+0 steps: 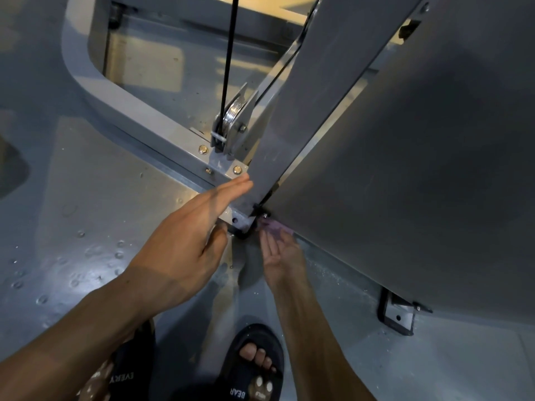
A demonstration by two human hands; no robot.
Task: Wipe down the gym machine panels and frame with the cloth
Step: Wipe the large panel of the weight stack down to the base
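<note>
Nearest the camera, two dark slippers (254, 369) stood on the wet grey floor (86, 227), the forearms reaching forward above them. The left hand (185, 241) was spread flat, fingers straight and together, holding nothing; its fingertips lay against the grey frame (162, 128) at the corner just below two brass bolts (237, 169). The right hand (282, 256) reached lower, palm turned up, its fingers pressing a purple cloth (272, 227) against the bottom edge of the large grey panel (419, 169); how tightly it gripped the cloth could not be told. Beyond the left hand's fingertips, a black cable (228, 65) ran down into a metal pulley (233, 115) bolted to the frame.
</note>
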